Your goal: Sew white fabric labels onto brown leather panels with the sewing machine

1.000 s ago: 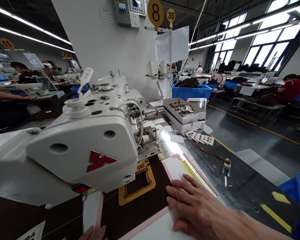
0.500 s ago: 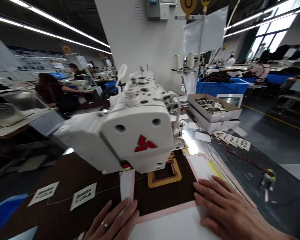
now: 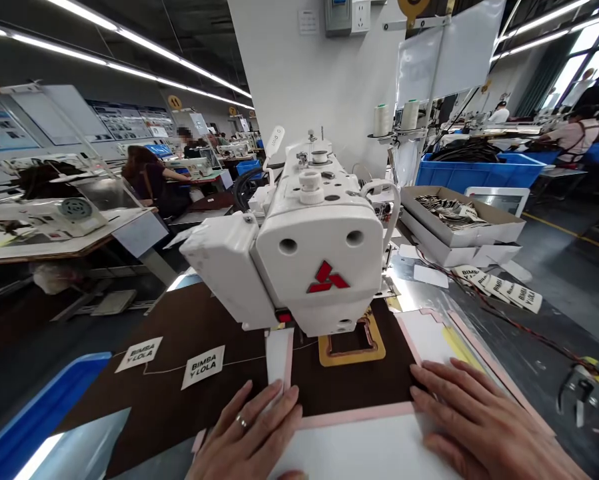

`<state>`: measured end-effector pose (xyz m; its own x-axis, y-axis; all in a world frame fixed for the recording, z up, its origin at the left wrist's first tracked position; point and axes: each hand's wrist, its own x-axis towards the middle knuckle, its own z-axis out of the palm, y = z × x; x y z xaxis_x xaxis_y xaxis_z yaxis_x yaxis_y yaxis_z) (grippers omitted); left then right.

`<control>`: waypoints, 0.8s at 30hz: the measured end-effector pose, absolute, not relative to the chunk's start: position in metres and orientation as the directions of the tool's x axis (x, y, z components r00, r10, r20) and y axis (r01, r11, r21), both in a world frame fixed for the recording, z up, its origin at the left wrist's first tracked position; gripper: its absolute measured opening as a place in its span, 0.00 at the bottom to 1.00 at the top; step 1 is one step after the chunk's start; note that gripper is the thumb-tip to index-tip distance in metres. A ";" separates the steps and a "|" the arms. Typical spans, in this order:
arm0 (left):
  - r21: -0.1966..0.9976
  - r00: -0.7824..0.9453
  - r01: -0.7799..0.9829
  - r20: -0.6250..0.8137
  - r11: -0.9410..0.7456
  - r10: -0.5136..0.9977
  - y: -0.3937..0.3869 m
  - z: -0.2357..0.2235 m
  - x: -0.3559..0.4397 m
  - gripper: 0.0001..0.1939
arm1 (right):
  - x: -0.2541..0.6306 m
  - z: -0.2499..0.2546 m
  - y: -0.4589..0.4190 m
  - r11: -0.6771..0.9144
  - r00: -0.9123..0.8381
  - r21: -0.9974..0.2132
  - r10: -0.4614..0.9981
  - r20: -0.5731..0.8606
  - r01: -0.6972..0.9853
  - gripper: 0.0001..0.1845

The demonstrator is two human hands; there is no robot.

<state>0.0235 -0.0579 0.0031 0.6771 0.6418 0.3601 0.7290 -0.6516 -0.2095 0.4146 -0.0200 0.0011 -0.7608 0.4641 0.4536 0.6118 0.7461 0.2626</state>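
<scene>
My left hand (image 3: 252,433), with a ring on one finger, lies flat on the white, pink-edged template (image 3: 359,447) near its left strip. My right hand (image 3: 474,427) rests palm down on the same template at the right. Brown fabric (image 3: 179,373) is spread under the template. A yellow rectangular frame (image 3: 352,347) sits on the fabric under the head of the white sewing machine (image 3: 314,260). Two white "BIMBA Y LOLA" labels (image 3: 202,366) lie sewn on the fabric to the left, joined by a thread.
A row of loose labels (image 3: 499,288) lies at the right, beside cardboard boxes (image 3: 459,223) of labels. A red cable leads to thread snips (image 3: 576,390). Blue bins (image 3: 479,170) stand behind. A blue crate edge (image 3: 34,420) is at lower left. Other people work at distant tables.
The view has swung left and steadied, bringing the machine head to centre. My left hand has come fully into view on the template. My right hand stays flat on it.
</scene>
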 end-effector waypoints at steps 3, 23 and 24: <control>-0.225 0.700 0.710 0.321 -0.667 0.638 -0.058 0.012 0.025 0.26 | 0.415 0.000 -0.024 0.748 -0.736 0.185 0.520 0.434 0.638 0.17; -0.052 0.665 0.735 0.251 -0.676 0.704 -0.062 0.013 0.027 0.26 | 0.419 -0.003 -0.032 0.726 -0.645 -0.032 0.629 0.434 0.687 0.19; -0.060 0.675 0.726 0.250 -0.685 0.694 -0.061 0.014 0.027 0.25 | 0.419 -0.004 -0.032 0.724 -0.640 -0.050 0.638 0.428 0.688 0.19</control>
